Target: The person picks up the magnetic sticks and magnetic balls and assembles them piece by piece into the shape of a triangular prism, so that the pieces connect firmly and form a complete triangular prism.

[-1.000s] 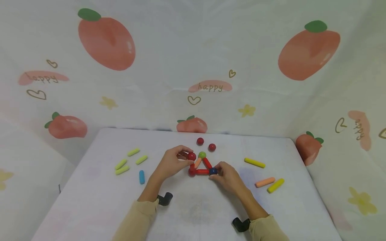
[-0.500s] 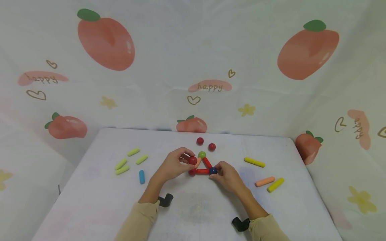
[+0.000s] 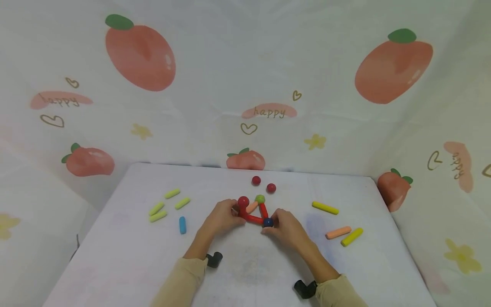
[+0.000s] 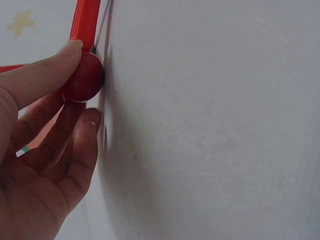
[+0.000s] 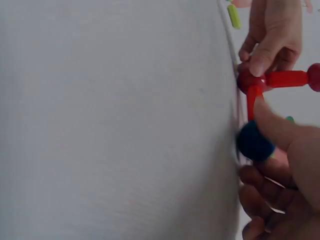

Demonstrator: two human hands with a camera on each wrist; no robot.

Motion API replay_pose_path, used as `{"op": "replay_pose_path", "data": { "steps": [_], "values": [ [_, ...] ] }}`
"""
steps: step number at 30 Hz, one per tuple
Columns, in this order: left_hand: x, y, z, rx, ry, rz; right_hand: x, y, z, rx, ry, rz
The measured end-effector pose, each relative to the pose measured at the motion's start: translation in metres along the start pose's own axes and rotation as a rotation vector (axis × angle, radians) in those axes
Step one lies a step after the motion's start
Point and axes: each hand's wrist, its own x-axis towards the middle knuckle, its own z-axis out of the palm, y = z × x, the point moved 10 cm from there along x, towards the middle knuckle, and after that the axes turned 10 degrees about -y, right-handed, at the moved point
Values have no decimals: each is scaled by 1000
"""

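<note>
A triangle of sticks and balls lies mid-table, with a red stick (image 3: 254, 219) along its near side. In the left wrist view my left hand (image 4: 42, 115) pinches the red ball (image 4: 84, 77) at its near left corner between thumb and fingers. From that corner a short red stick rises, topped by another red ball (image 3: 243, 201). My right hand (image 3: 288, 227) grips the blue ball (image 5: 255, 141) at the near right corner. A green ball (image 3: 260, 199) forms the far corner, joined by an orange stick (image 3: 252, 207) and a second red stick (image 3: 263, 210).
Two loose red balls (image 3: 271, 188) lie behind the triangle. Several light-green sticks (image 3: 172, 193) and a blue stick (image 3: 182, 225) lie left. Two yellow sticks (image 3: 325, 207) and an orange stick (image 3: 338, 232) lie right. A patterned cloth (image 3: 215, 85) hangs behind the table.
My left hand has let go of the upper red ball and moved down to the lower corner ball. The upper ball now stands on its stick. The triangle has turned slightly.
</note>
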Motion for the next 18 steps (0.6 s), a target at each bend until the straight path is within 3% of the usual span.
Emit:
{"op": "replay_pose_path", "data": {
  "steps": [2,5,8,11,15,18],
  "values": [
    [1,-1,0,-6,1,5,1,-2,-1,5,-7,3],
    [4,0,-3,-16,0,10,4,-8,-9,-19,46,-37],
    [8,3,-6,-17,-5,21,12,-17,-15,-66,82,-154],
    [13,6,-8,-10,-3,26,20,-23,-15,-105,62,-250],
    [16,7,-9,-13,16,16,24,-20,-16,-127,72,-235],
    [11,3,-14,-17,47,-29,21,-14,-17,-119,96,-196]
  ]
}}
